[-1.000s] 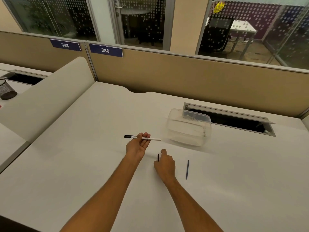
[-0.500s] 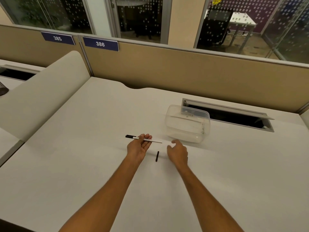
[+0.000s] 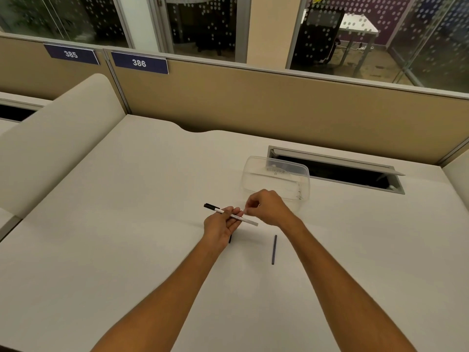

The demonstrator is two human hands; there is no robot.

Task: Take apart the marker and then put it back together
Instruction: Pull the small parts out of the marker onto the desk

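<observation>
Holding, left hand (image 3: pixel 221 228): fingers curled loosely under the marker barrel (image 3: pixel 234 216), palm up, above the desk (image 3: pixel 127 224).
Right hand (image 3: pixel 266 208): fingertips bunched together at the barrel's middle; whether they pinch it, I cannot tell.
Barrel: white, black tip pointing left.
Forearms: both reach in from below, converging.
Loose parts: dark ink rod (image 3: pixel 274 249) lying on the desk nearer the right forearm; small black piece (image 3: pixel 230 239) just under the left hand.
Beyond: clear container (image 3: pixel 276 179).

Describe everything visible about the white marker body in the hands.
The marker is a slim white tube that looks like plastic, with dark print on its side and a black end pointing far-left. It lies nearly level above the desk, across the left hand's fingers. The right hand pinches near its middle. Its bare white end points right.
</observation>
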